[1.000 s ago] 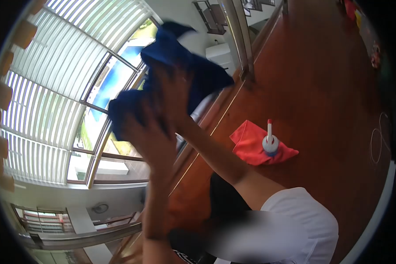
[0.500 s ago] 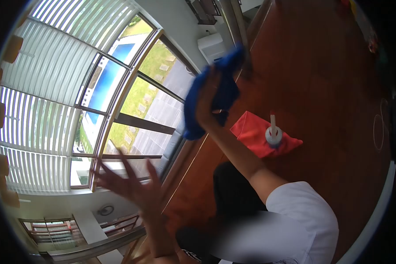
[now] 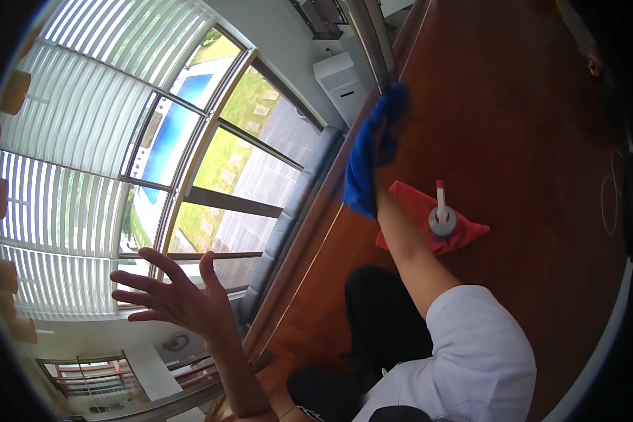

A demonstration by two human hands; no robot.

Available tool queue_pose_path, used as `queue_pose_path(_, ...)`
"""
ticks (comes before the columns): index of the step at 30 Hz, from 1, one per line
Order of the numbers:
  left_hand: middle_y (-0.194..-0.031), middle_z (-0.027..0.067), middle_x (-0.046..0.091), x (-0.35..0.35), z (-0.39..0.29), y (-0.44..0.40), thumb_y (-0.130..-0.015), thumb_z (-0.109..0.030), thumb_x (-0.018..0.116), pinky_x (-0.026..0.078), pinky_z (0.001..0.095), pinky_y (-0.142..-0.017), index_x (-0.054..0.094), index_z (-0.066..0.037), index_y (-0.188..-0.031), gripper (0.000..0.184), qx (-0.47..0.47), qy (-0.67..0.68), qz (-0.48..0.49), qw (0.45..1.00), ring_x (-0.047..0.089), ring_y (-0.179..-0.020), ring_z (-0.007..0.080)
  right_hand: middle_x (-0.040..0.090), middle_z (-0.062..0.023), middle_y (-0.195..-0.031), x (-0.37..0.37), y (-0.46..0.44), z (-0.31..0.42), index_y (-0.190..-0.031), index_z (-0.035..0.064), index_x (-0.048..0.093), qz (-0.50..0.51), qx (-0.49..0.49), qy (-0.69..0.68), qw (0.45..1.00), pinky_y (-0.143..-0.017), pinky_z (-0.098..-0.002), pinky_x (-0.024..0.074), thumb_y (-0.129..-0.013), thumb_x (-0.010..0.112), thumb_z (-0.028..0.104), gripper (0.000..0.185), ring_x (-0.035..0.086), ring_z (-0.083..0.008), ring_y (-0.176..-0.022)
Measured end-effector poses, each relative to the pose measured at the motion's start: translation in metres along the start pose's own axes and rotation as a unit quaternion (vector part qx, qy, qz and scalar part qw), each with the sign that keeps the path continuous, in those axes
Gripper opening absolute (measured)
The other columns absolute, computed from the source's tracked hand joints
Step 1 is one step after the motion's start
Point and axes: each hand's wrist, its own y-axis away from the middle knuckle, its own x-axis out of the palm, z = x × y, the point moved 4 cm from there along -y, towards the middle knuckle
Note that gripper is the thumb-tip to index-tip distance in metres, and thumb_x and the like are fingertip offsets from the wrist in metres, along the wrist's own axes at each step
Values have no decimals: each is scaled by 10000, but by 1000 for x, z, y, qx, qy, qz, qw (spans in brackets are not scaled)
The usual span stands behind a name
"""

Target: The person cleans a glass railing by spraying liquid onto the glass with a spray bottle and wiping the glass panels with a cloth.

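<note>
A bunched blue cloth (image 3: 362, 169) hangs in front of the metal post and floor edge, with my right hand (image 3: 382, 172) closed on it, partly hidden and blurred. My left hand (image 3: 183, 295) is raised at the lower left, fingers spread and holding nothing, seen against the window and blinds. Right of my right forearm, a red cloth (image 3: 464, 233) lies on the wooden floor. On that cloth stands a white bottle (image 3: 442, 221) with a red tip, seen from above.
Metal posts (image 3: 373, 42) stand at the top, by the floor's edge (image 3: 313, 260). Beyond it are a dark long cushioned seat (image 3: 288, 225), a white cabinet (image 3: 341, 84) and tall windows with blinds (image 3: 70, 126). A thin pale cord (image 3: 607, 204) lies at the right.
My hands, earlier close together at the blue cloth, have come apart. The right hand has carried the cloth rightward to the post; my left hand has come off it and moved down and left.
</note>
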Motion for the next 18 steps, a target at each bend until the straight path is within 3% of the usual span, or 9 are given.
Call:
queue_pose_path(3, -1484, 271, -21, 1, -1, 0, -801, -684, 420, 70, 716, -983, 125, -217, -1466, 864, 3, -12, 8, 1000, -10, -1346, 510, 400, -198, -1350, -4, 35, -21, -1271, 75, 437, -5, 42, 38, 998, -1045, -517, 239, -819, 555, 204, 484, 363, -360, -1263)
queue_pose_path(5, -1476, 288, -31, 1, -1, -1, -811, -689, 395, 73, 726, -972, 98, -216, -1467, 862, 10, -15, 15, 1000, -14, -1338, 526, 418, -193, -1338, 10, 16, 1, -1247, 85, 462, -17, 10, 42, 999, -1039, -532, 240, -808, 564, 214, 469, 371, -364, -1255)
queue_pose_path(11, -1475, 290, -39, 3, -2, -1, -814, -709, 345, 69, 731, -968, 85, -215, -1468, 860, 10, -21, 16, 1000, -25, -1336, 528, 474, -176, -1299, 78, -70, 246, -1174, 114, 537, -4, -229, 39, 973, -1022, -576, 242, -775, 593, 245, 423, 396, -376, -1232)
queue_pose_path(14, -1474, 292, -30, 2, -3, -1, -843, -681, 329, 51, 726, -974, 84, -208, -1468, 821, 12, -9, -1, 1000, -21, -1340, 521, 502, -167, -1280, 87, 2, 337, -1138, 129, 575, 80, -338, 26, 937, -1014, -598, 243, -759, 607, 260, 402, 408, -382, -1221)
queue_pose_path(16, -1474, 294, -21, 3, -5, 0, -869, -630, 330, 30, 718, -984, 86, -197, -1468, 779, 7, 16, -15, 1000, -13, -1344, 513, 503, -129, -1282, 72, 84, 323, -1078, 193, 601, 202, -351, -86, 910, -1027, -662, 142, -717, 615, 300, 377, 369, -363, -1267)
queue_pose_path(18, -1471, 302, -10, 10, -3, 3, -861, -623, 330, -2, 717, -980, 88, -160, -1467, 800, 14, 49, -40, 998, -29, -1341, 518, 489, -113, -1293, 55, 155, 266, -990, 219, 612, 306, -363, -92, 875, -1054, -643, 108, -683, 626, 305, 318, 340, -342, -1299)
